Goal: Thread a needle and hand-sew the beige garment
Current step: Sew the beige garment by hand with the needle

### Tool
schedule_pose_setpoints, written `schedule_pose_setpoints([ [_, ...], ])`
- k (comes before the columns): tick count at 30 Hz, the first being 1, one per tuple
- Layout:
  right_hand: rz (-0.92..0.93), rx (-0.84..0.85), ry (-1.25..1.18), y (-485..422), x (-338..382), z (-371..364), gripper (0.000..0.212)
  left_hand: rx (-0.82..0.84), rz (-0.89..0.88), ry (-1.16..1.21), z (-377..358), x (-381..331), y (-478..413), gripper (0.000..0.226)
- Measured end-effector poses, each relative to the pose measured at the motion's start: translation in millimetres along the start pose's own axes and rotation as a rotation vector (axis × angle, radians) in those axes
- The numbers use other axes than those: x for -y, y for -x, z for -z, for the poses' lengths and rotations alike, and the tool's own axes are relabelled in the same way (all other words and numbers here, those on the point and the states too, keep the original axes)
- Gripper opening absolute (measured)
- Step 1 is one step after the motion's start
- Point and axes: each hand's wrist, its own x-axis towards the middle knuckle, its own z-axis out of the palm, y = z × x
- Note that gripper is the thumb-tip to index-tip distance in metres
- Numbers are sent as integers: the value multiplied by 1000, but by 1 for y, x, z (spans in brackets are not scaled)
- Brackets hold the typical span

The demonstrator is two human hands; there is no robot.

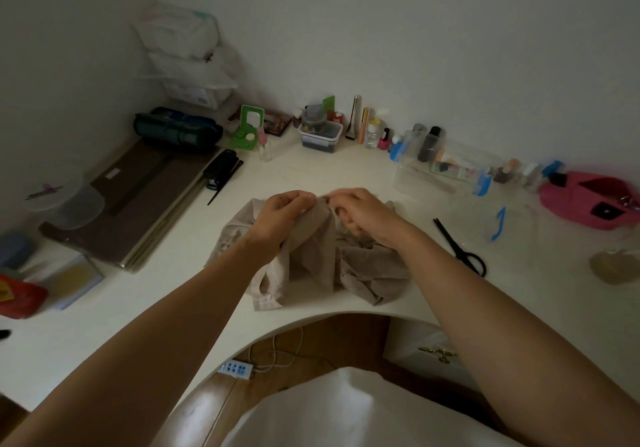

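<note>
Left hand (287, 216) fingers curled, thumb and forefinger pinching the top of a raised fold of the beige garment (311, 263); right hand (362, 219) also curled, fingertips meeting the same peak from the right side, the two hands almost touching there; needle and thread too small to make out, so cannot tell whether the right pinch carries them. Garment lies bunched at frame centre on the white table (166, 308), near its curved front edge; the held fold forms a ridge running from the pinch down toward the lower frame, loose cloth spilling to lower right. Judgement: any stitch goes in at that peak, directly between the hands; the left serves as anchor, the right is as near and free to work across the ridge. Outward: black scissors (460, 249) to the right, apart from the cloth; clear box (433, 178) upper right; pink pouch (585, 200) at the right edge; black stapler (221, 169) upper left.
</note>
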Motion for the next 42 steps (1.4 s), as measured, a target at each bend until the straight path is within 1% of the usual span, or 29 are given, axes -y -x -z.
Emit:
schedule_pose_setpoints([
  [1, -30, 63, -20, -1, -2, 0, 22, 6, -10, 8, 2, -1, 0, 20],
  [3, -38, 69, -71, -4, -6, 0, 27, 4, -34, 16, 5, -1, 0, 15],
  [5, 4, 3, -110, -4, -7, 1, 26, 9, -52, 6, 9, 1, -1, 15],
  [7, 62, -75, -102, -1, -5, 0, 19, -4, -58, -15, 12, 4, -2, 15],
  [9, 123, -151, -78, 1, -2, -1, 13, -43, -75, -43, 12, 4, -3, 15],
  [11, 152, -175, -101, 2, -1, 0, 12, -93, -101, -56, 11, 3, -5, 16],
  [13, 131, -137, -138, 2, -3, 1, 12, -126, -134, -59, 9, 2, -6, 18],
  [16, 65, -79, -88, 2, -7, 5, 11, -94, -154, -68, 9, 2, -7, 19],
  [18, 44, -90, -49, 2, -8, 7, 7, -58, -150, -63, 9, 3, -7, 19],
  [20, 45, -123, -66, 1, -8, 8, 5, -39, -152, -45, 8, 3, -7, 17],
  [25, 82, -219, -61, -1, -6, 5, 5, -55, -91, -6, 9, 2, -9, 12],
  [29, 33, -205, -44, -3, -8, 4, 6, -58, 27, -105, 5, -4, -6, 20],
  [31, 30, -206, -52, -3, -8, 4, 5, -66, 25, -128, 5, -4, -7, 25],
  [33, 19, -228, -58, -4, -9, 4, 7, -80, 4, -106, 4, -3, -8, 26],
  [37, -48, -323, -37, -9, -13, 4, 15, -122, 12, -71, 3, 0, -9, 27],
  [39, -17, -362, -44, -8, -11, 5, 23, -109, 2, -64, 4, 1, -9, 26],
  [41, 41, -332, -31, -6, -4, 7, 28, -69, -6, -82, 4, 0, -7, 24],
  [42, 56, -271, -19, -6, 1, 6, 28, -37, -14, -95, 4, -1, -6, 23],
])
